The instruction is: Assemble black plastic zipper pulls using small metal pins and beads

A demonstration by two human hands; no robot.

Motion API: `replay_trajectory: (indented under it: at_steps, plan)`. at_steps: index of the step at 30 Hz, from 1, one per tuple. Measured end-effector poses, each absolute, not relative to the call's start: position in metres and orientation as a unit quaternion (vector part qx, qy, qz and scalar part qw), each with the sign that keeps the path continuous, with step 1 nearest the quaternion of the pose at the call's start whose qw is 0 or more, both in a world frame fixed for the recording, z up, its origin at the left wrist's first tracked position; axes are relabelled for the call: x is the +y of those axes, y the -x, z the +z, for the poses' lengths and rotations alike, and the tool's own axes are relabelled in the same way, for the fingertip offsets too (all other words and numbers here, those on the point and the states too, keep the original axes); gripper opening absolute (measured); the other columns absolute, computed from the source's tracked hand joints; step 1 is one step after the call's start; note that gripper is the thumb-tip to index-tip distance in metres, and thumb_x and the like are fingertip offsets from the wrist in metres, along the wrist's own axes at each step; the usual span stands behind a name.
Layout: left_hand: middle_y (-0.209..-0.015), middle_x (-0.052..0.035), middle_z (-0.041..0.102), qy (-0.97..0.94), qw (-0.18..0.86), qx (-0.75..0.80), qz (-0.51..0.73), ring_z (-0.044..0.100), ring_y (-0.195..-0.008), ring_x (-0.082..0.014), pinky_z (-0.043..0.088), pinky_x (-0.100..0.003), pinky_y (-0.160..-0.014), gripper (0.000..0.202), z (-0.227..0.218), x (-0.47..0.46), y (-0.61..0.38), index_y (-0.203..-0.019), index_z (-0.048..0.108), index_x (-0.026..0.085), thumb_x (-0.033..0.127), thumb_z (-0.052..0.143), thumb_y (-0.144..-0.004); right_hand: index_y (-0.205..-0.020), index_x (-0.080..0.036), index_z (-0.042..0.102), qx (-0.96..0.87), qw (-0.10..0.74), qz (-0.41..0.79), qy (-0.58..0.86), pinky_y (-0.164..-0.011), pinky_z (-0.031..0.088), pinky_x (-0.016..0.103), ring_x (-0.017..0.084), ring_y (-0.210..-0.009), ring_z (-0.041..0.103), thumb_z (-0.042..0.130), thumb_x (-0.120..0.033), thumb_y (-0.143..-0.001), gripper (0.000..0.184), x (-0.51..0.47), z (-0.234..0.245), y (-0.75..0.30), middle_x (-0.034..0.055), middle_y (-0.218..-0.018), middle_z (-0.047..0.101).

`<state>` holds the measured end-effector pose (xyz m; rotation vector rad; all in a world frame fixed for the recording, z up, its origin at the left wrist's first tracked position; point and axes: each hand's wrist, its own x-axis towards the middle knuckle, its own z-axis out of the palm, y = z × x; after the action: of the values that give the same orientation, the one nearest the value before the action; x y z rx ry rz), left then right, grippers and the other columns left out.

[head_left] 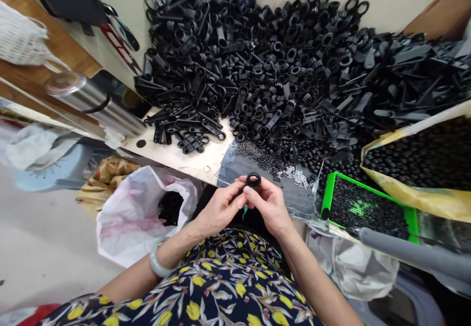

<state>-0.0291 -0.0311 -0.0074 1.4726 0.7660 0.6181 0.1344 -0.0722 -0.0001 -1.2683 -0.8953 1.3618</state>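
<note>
Black plastic ring [253, 180] sits between my left hand [220, 209] and right hand [268, 206], both sets of fingertips pinching it, hole facing me.

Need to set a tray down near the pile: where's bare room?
Pale board shows between the black plastic parts and the white plastic bag. Crowded: the pile, plus the green tray and yellow-edged sack at right.
</note>
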Motion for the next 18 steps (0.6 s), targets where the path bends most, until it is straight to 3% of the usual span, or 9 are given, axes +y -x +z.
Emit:
replay_trajectory:
  at_steps: [3,6,10,12,15,16,18]
  plan:
    - [-0.093,-0.0072,0.072,-0.629,0.641,0.340,0.279,0.068,-0.097,-0.0233,0.055,-0.034,-0.096,0.035,-0.009,-0.034,0.031,-0.120,0.075,0.016,0.042,0.060,-0.102,-0.114,-0.022,0.078,-0.380,0.515,0.561,0.525,-0.056,0.051,0.026,0.012,-0.059,0.056,0.075,-0.044,-0.092,0.032,-0.074,0.002,-0.131,0.0019,-0.083,0.075]
    - [-0.089,-0.0065,0.072,-0.603,0.643,0.361,0.304,0.068,-0.099,-0.0255,0.056,-0.035,-0.096,0.038,-0.009,-0.037,0.028,-0.126,0.074,0.018,0.042,0.065,-0.099,-0.111,-0.023,0.079,-0.380,0.528,0.534,0.539,-0.056,0.051,0.026,0.012,-0.059,0.058,0.073,-0.043,-0.094,0.028,-0.075,0.002,-0.128,0.0023,-0.084,0.076]
    - [-0.093,-0.0070,0.074,-0.572,0.659,0.366,0.324,0.068,-0.102,-0.0265,0.055,-0.036,-0.097,0.039,-0.012,-0.040,0.024,-0.124,0.075,0.018,0.044,0.069,-0.096,-0.111,-0.024,0.079,-0.398,0.536,0.518,0.535,-0.073,0.060,0.030,0.016,-0.076,0.070,0.071,-0.044,-0.096,0.026,-0.074,-0.002,-0.129,0.0041,-0.096,0.078]
    - [-0.102,-0.0087,0.076,-0.548,0.678,0.361,0.331,0.069,-0.102,-0.0262,0.055,-0.036,-0.097,0.036,-0.015,-0.040,0.025,-0.118,0.076,0.018,0.045,0.068,-0.097,-0.124,-0.025,0.075,-0.430,0.527,0.540,0.496,-0.094,0.061,0.037,0.022,-0.103,0.074,0.073,-0.047,-0.095,0.036,-0.077,-0.004,-0.131,0.0072,-0.117,0.077]
    - [-0.130,-0.0130,0.072,-0.551,0.679,0.345,0.340,0.067,-0.113,-0.0282,0.055,-0.040,-0.100,0.034,-0.018,-0.038,0.028,-0.109,0.077,0.020,0.049,0.060,-0.101,-0.149,-0.031,0.057,-0.395,0.568,0.563,0.453,-0.115,0.052,0.046,0.028,-0.140,0.058,0.069,-0.060,-0.095,0.063,-0.087,-0.009,-0.132,0.0098,-0.154,0.058]
    - [-0.142,-0.0136,0.066,-0.580,0.659,0.337,0.339,0.063,-0.124,-0.0305,0.052,-0.043,-0.107,0.034,-0.018,-0.036,0.028,-0.106,0.078,0.021,0.049,0.059,-0.102,-0.151,-0.031,0.055,-0.359,0.584,0.567,0.458,-0.116,0.051,0.047,0.028,-0.144,0.055,0.064,-0.062,-0.097,0.063,-0.092,-0.012,-0.132,0.0096,-0.158,0.054]
    - [-0.164,-0.0116,0.046,-0.663,0.599,0.312,0.324,0.042,-0.150,-0.0350,0.036,-0.052,-0.124,0.033,-0.017,-0.030,0.028,-0.101,0.079,0.022,0.049,0.060,-0.101,-0.141,-0.029,0.064,-0.296,0.582,0.581,0.486,-0.108,0.057,0.045,0.027,-0.135,0.063,0.058,-0.061,-0.101,0.052,-0.100,-0.018,-0.133,0.0107,-0.150,0.062]
